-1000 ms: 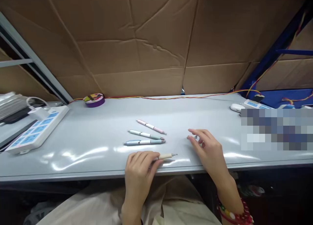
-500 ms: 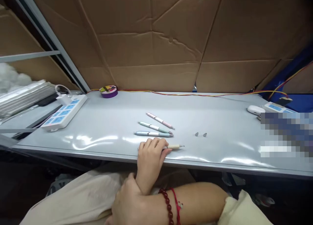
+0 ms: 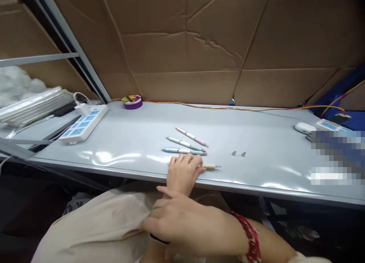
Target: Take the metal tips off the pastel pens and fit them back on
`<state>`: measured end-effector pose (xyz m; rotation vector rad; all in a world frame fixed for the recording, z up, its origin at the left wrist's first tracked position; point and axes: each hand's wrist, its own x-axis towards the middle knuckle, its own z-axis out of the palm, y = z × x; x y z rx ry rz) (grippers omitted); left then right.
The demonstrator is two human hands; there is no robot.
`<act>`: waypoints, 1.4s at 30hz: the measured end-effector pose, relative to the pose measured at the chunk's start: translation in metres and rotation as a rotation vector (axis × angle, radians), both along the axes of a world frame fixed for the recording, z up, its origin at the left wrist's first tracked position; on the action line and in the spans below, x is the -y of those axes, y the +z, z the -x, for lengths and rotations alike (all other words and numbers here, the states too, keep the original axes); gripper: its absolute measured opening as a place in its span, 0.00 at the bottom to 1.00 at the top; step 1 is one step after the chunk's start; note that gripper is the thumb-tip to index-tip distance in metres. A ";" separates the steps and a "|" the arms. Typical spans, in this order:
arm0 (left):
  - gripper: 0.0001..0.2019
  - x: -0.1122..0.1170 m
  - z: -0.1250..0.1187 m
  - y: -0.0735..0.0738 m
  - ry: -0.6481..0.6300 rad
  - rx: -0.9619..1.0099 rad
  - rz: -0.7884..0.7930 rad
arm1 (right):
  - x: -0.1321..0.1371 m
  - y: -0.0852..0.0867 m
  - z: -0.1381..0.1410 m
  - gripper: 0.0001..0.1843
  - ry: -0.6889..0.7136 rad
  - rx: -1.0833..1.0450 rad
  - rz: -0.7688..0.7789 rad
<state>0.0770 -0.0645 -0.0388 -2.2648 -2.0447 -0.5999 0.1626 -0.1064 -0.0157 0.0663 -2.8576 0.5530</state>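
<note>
View from above a grey desk (image 3: 128, 141) backed by creased cardboard (image 3: 199, 46). The person's left hand (image 3: 184, 173) lies at the near edge of the desk, fingers curled down over the rear half of a beige pen (image 3: 210, 166). The hand pins the pen flat against the surface. The front of the pen sticks out to the right of the fingers, ending in a thin dark tip.

The right hand (image 3: 182, 225), with a red bracelet (image 3: 251, 236) at its wrist, reaches across below the desk. It rests on the left forearm and the cream sleeve (image 3: 99, 228). Its fingers are loosely bent, and it cannot be told whether they pinch the cloth.

Just behind the left hand three more pens lie side by side: blue (image 3: 182, 150) nearest, then green (image 3: 186, 144), then pink (image 3: 191, 136). To the right, apart from the pens, sit two small metal cones (image 3: 238, 153).

Farther off, a power strip (image 3: 84, 125) lies at the left. A purple tape roll (image 3: 132, 101) and a red-and-yellow wire (image 3: 228, 108) run along the back edge.

The beige pen looks light, stiff and smooth, so it would probably roll on the glossy desk. The mid-barrel seems the surest place to grip. The slim tip looks the most fragile part.
</note>
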 end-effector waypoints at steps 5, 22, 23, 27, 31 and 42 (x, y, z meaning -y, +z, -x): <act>0.04 0.000 0.001 -0.002 -0.022 0.003 -0.012 | -0.023 0.009 -0.008 0.31 -0.052 0.006 0.103; 0.06 0.005 0.002 -0.003 -0.047 0.034 -0.015 | -0.120 -0.037 -0.122 0.21 -1.278 -0.235 -0.097; 0.07 0.005 0.002 -0.003 -0.049 0.034 -0.016 | -0.120 -0.038 -0.122 0.20 -1.271 -0.221 -0.086; 0.06 0.005 0.002 -0.005 -0.039 0.035 -0.025 | -0.119 -0.038 -0.124 0.15 -1.256 -0.206 -0.031; 0.07 0.005 0.002 -0.005 -0.037 0.031 -0.031 | -0.118 -0.039 -0.125 0.13 -1.256 -0.209 -0.006; 0.06 0.005 0.001 -0.006 -0.034 0.029 -0.045 | -0.116 -0.040 -0.127 0.11 -1.249 -0.290 -0.052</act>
